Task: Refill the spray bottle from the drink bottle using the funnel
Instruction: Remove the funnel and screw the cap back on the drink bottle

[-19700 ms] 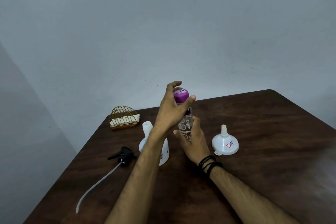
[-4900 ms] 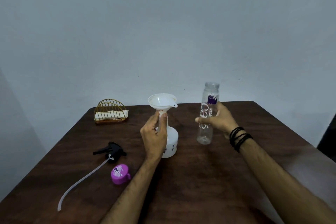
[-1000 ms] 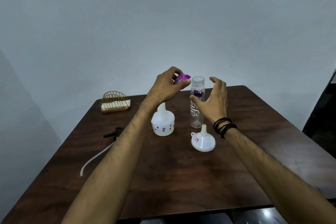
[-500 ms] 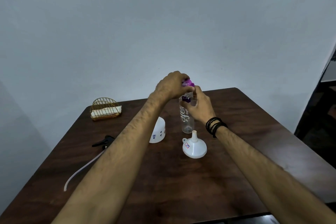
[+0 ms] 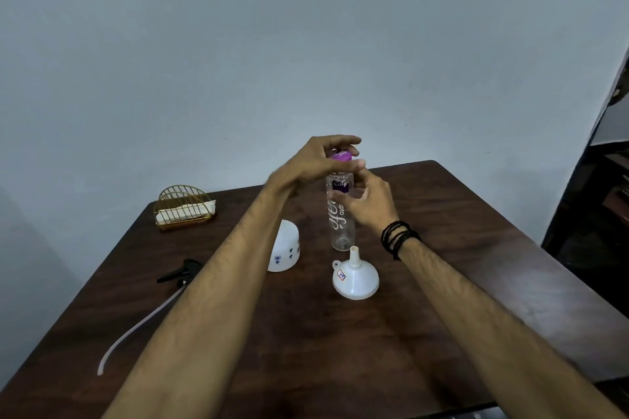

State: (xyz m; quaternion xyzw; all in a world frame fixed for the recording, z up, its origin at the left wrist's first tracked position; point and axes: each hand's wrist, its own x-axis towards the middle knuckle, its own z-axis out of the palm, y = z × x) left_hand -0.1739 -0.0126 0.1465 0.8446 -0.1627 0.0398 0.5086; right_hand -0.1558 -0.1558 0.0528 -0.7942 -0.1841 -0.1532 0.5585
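The clear drink bottle [image 5: 341, 224] stands upright mid-table. My left hand [image 5: 315, 165] grips its purple cap [image 5: 341, 156] on top of the neck. My right hand [image 5: 369, 202] curls round the bottle's upper body from the right. The white spray bottle [image 5: 286, 248] stands just left of it, its neck hidden behind my left forearm. The white funnel [image 5: 355, 277] rests upside down, spout up, in front of the drink bottle. The black spray head [image 5: 183, 272] with its long tube lies at the left.
A gold wire holder [image 5: 183, 209] with a white cloth sits at the table's back left corner. The dark wooden table [image 5: 476, 248] ends at a wall behind and drops off at the right, beside a dark opening.
My left hand has brought the purple cap onto the bottle's neck and keeps hold of it. My right hand has closed round the bottle. The view shifted slightly.
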